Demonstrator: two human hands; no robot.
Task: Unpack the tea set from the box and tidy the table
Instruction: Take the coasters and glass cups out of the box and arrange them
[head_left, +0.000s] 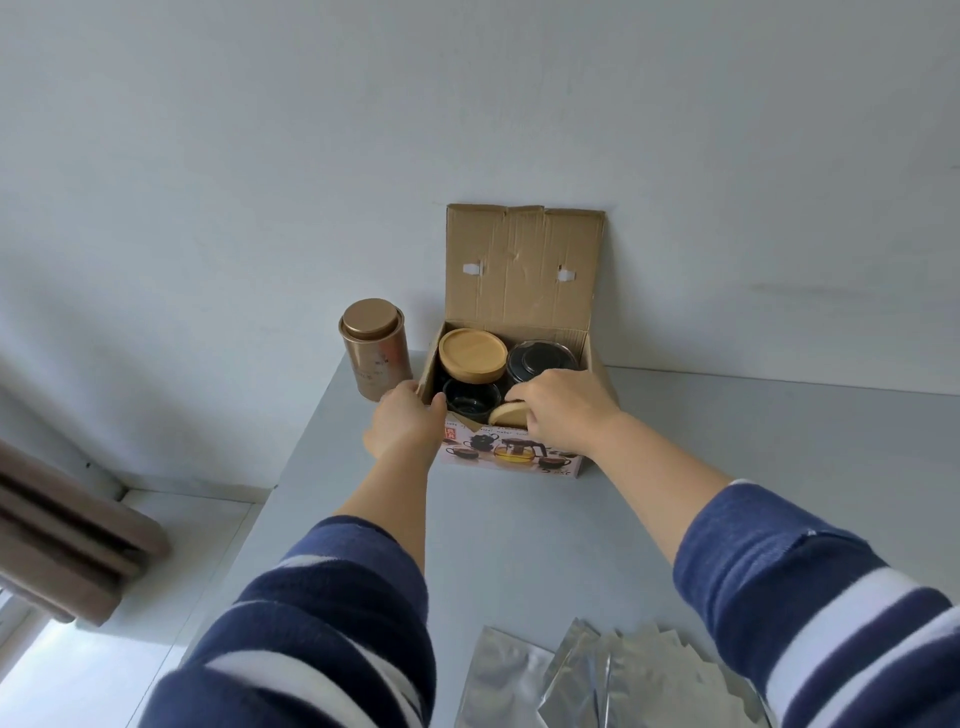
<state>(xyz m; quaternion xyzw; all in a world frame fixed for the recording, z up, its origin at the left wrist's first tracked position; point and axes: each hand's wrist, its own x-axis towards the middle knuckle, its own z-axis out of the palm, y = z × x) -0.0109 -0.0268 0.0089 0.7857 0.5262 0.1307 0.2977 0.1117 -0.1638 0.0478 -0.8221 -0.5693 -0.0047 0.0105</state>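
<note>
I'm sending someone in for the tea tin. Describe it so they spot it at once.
Find the open cardboard box standing against the wall at the far edge of the grey table. The tin stands upright just left of it, outside the box. It is the only gold metal cylinder, with a round lid narrower than its body.
</note>
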